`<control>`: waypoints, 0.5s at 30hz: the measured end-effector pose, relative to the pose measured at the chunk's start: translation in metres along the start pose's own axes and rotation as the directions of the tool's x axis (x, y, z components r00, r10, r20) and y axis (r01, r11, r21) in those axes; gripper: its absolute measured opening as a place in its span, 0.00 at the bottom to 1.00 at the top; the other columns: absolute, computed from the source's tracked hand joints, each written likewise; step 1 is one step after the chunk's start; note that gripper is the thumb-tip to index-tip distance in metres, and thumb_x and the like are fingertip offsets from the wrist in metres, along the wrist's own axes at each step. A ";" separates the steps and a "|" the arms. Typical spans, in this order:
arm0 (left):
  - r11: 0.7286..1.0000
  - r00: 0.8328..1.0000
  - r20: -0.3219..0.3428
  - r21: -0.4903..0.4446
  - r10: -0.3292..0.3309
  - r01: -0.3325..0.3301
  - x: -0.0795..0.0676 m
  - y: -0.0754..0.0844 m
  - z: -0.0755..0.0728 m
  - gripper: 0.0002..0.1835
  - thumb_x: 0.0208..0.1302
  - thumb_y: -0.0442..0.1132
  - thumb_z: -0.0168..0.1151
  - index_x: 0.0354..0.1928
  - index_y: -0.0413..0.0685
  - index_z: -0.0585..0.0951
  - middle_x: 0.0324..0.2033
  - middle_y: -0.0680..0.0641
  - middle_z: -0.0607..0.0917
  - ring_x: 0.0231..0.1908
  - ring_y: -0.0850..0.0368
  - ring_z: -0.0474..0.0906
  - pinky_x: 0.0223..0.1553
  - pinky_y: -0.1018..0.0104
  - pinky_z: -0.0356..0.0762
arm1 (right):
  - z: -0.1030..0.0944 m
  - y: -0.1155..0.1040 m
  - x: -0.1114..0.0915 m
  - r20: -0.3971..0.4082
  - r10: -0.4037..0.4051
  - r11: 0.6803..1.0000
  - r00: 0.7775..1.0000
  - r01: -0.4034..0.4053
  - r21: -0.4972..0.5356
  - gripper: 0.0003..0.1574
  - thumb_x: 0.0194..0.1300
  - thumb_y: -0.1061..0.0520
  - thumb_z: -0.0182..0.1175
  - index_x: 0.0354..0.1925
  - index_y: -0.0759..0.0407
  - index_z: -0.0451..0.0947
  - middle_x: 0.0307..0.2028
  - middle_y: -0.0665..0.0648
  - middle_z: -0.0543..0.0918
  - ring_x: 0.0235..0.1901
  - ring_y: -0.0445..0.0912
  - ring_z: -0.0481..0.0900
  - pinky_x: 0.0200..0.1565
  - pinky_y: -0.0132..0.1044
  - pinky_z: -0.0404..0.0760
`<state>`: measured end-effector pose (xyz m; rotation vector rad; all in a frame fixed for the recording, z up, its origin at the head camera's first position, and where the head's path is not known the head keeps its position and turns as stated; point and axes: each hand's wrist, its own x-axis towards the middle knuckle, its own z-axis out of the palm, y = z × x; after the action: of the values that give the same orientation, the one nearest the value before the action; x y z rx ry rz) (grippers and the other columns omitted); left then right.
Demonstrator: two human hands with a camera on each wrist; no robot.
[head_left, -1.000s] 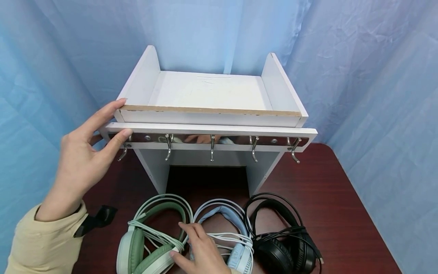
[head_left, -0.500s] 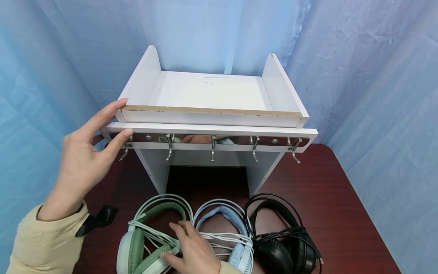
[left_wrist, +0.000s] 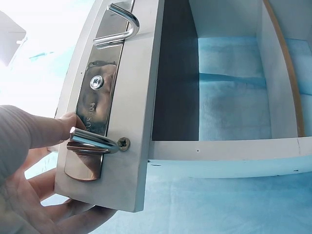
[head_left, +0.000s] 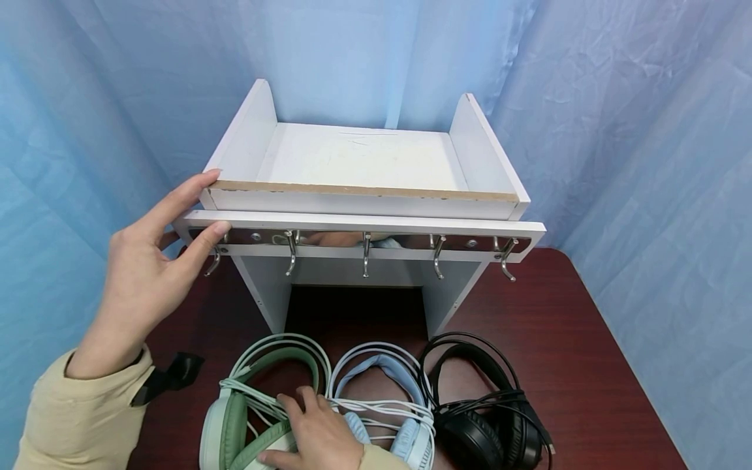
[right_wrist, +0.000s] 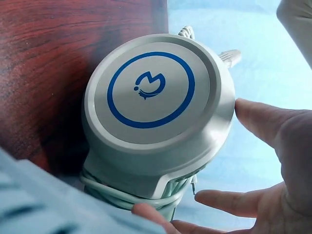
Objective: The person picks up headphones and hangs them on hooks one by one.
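My left hand [head_left: 141, 267] grips the left end of a white hook rail [head_left: 405, 224] on a white shelf unit, thumb in front and fingers behind. The left wrist view shows the thumb by a metal hook [left_wrist: 92, 141]. Low in the head view, my right hand [head_left: 322, 431] spreads over the right ear cup of green headphones [head_left: 234, 418]. In the right wrist view the thumb tip meets the edge of the white ear cup [right_wrist: 151, 92], and the other fingers lie loosely near its wrapped cable [right_wrist: 131, 195], not closed round it.
Light blue headphones [head_left: 405, 440] lie close to the right hand, with black headphones [head_left: 470, 437] further right. The shelf unit [head_left: 364, 156] stands behind them on the dark red table [head_left: 576, 365]. Several hooks [head_left: 437, 258] jut forward. Blue curtains [head_left: 646, 130] hang around.
My right hand has moved left and a little down, from between the green and blue headphones onto the green ear cup. The left hand keeps its hold on the rail.
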<state>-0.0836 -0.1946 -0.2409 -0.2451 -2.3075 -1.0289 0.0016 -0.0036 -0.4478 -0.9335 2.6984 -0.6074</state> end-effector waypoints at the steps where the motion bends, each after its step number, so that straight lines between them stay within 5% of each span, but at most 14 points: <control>1: 1.000 1.000 0.002 -0.002 -0.002 0.002 0.000 0.000 0.000 0.29 0.58 0.37 0.64 0.60 0.68 0.73 0.56 0.43 0.78 0.38 0.81 0.70 0.33 0.86 0.62 | 0.000 -0.001 0.001 0.006 0.009 1.000 1.000 -0.009 -0.004 0.47 0.54 0.24 0.53 0.63 0.48 0.64 0.51 0.52 0.68 0.44 0.45 0.74 0.30 0.32 0.74; 10: 1.000 1.000 0.001 0.012 0.013 -0.013 0.000 -0.001 0.000 0.29 0.58 0.37 0.64 0.61 0.67 0.73 0.56 0.44 0.78 0.34 0.77 0.68 0.31 0.84 0.61 | 0.008 -0.011 0.004 0.065 0.041 0.990 0.997 -0.032 -0.137 0.50 0.52 0.24 0.54 0.66 0.45 0.59 0.54 0.54 0.69 0.44 0.45 0.72 0.22 0.31 0.68; 15: 1.000 1.000 0.001 0.015 0.012 -0.012 0.000 -0.001 0.000 0.29 0.58 0.37 0.64 0.61 0.68 0.73 0.56 0.44 0.78 0.34 0.78 0.69 0.31 0.84 0.61 | 0.012 -0.008 0.012 0.164 0.035 0.997 0.986 -0.022 -0.078 0.54 0.52 0.26 0.56 0.70 0.40 0.48 0.52 0.52 0.69 0.40 0.43 0.72 0.23 0.30 0.66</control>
<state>-0.0838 -0.1948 -0.2417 -0.2529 -2.3108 -1.0061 0.0010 -0.0204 -0.4557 -0.9187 2.5968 -0.4050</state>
